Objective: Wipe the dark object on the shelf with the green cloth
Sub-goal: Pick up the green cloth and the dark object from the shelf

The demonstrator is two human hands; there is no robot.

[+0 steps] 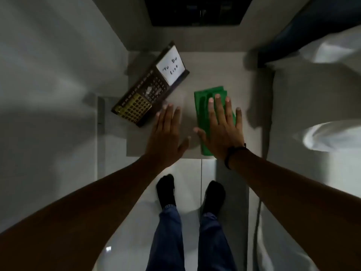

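Observation:
A dark flat board (150,87) with gold grid patterns and a white "To Do List" card lies tilted on the grey shelf (214,71), at its left side. A folded green cloth (203,102) lies flat on the shelf to the right of the board. My right hand (222,130) rests flat on the cloth with fingers spread, covering its lower right part. My left hand (166,137) is flat and open beside the cloth, its fingertips just short of the board's lower right edge, holding nothing.
A dark panel (197,10) sits at the back above the shelf. White bedding (322,94) lies to the right, a pale wall (48,75) to the left. My socked feet (166,190) stand on the glossy floor in front of the shelf.

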